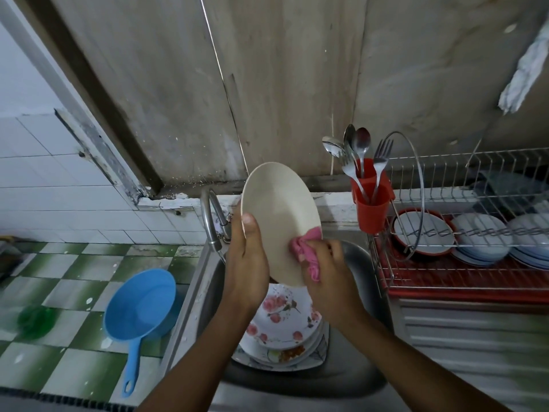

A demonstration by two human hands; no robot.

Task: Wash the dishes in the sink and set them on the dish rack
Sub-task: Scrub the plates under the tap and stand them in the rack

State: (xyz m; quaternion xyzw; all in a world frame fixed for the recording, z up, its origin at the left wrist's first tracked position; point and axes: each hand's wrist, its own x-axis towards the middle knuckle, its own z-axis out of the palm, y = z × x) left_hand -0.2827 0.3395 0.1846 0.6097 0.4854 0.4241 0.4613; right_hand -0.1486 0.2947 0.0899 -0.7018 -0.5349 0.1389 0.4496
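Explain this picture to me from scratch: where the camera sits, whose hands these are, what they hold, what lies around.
No machine here. One camera, worn on a person's head, looks down at their two bare hands over a kitchen sink. The left hand holds a cream plate on edge by its rim. The right hand grips a pink cloth pressed against the plate's lower edge. Below, flowered plates are stacked in the sink, near the tap. A blue scoop rests on the tiled counter to the left. To the right stands the dish rack, with white plates in it and a red cup of spoons and forks.
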